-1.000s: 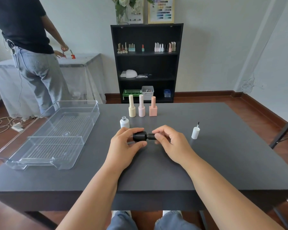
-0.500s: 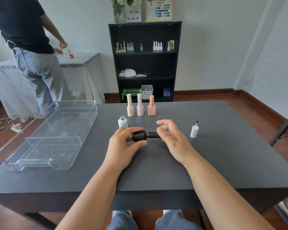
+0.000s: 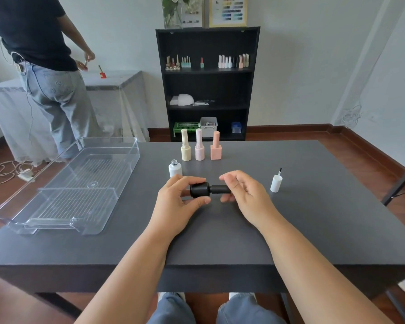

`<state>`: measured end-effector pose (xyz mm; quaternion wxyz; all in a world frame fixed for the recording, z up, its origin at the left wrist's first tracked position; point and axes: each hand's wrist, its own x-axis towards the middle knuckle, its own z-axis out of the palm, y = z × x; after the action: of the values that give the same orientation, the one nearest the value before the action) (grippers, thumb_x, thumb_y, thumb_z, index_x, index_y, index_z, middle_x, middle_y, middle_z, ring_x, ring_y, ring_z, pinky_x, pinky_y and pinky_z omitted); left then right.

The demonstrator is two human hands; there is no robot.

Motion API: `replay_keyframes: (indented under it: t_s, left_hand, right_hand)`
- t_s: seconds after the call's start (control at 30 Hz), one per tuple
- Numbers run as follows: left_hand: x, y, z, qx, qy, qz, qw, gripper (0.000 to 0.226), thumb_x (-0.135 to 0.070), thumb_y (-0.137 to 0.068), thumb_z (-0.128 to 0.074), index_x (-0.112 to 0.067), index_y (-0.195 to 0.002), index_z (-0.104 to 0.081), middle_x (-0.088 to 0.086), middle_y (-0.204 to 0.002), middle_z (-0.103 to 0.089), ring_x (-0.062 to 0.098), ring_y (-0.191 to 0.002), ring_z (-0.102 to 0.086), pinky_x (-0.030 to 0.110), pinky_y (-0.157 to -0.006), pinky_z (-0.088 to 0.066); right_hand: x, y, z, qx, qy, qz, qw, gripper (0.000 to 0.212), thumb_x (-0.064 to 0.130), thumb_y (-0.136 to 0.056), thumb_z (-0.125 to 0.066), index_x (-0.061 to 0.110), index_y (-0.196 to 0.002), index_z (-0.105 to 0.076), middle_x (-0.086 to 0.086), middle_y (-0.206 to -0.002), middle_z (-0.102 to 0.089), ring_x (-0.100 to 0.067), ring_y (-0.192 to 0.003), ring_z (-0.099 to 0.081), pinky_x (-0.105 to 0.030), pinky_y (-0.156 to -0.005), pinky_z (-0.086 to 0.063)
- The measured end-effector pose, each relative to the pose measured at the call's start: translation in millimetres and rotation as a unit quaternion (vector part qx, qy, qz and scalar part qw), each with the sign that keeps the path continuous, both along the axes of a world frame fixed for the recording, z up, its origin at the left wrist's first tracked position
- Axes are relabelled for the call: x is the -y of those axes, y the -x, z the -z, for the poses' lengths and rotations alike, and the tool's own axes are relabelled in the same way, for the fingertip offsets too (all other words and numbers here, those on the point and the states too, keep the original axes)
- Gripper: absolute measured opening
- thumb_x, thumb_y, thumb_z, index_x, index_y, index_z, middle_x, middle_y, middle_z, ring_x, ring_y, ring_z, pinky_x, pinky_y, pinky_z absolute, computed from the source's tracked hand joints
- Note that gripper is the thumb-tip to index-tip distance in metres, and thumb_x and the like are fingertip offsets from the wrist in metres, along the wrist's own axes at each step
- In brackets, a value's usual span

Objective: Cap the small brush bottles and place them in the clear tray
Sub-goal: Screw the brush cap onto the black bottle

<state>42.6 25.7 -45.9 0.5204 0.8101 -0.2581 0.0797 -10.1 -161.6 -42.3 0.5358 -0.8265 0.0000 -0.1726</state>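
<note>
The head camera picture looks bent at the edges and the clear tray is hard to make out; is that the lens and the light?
Head view: wide-angle lens bows the table edges and stretches the forearms; soft, even daylight leaves only faint shadows under the hands; the clear tray shows mainly by pale glints on its rim and ribs; the black bottle is sharp, no motion blur.

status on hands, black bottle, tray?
Left hand grips black bottle sideways; right hand fingertips at its cap. Clear tray holds no bottles. White bottle uncapped, its brush cap standing apart. Path to tray unobstructed.
</note>
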Motion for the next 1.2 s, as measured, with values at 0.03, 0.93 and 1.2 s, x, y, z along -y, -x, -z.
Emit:
replay_keyframes:
  t_s: [0.03,0.93,1.2]
  left_hand:
    - [0.0,-0.3,0.0,-0.001,0.004,-0.002,1.000,0.042,-0.023,-0.070,-0.086,-0.039,-0.105,-0.069,-0.014,-0.098,-0.060,0.001,-0.092,-0.064,0.006,-0.079,-0.045]
    - [0.5,1.6,-1.5,0.009,0.010,0.018,1.000,0.041,-0.020,-0.067,-0.088,-0.037,-0.100,-0.069,-0.015,-0.096,-0.060,0.002,-0.088,-0.064,0.010,-0.077,-0.049]
    - [1.6,1.0,-1.8,-0.009,0.041,0.005,0.999,0.039,-0.028,-0.065,-0.089,-0.043,-0.092,-0.066,-0.012,-0.099,-0.068,0.007,-0.081,-0.068,0.007,-0.070,-0.046]
  right_hand:
    - [0.5,0.7,-0.7,0.002,-0.005,-0.008,1.000,0.036,0.066,-0.087,-0.045,0.039,-0.102,-0.062,0.018,-0.083,-0.069,-0.013,-0.082,-0.065,-0.022,-0.073,-0.051]
    - [-2.7,0.7,-1.5,0.010,-0.009,-0.017,1.000,0.008,0.037,-0.095,-0.055,0.039,-0.100,-0.061,0.000,-0.063,-0.066,-0.009,-0.066,-0.061,-0.022,-0.070,-0.048]
    - [-3.1,1.2,-4.5,0.015,-0.166,-0.087,0.982,0.016,0.012,-0.089,-0.067,0.023,-0.101,-0.069,0.001,-0.070,-0.072,-0.013,-0.072,-0.066,-0.026,-0.079,-0.051]
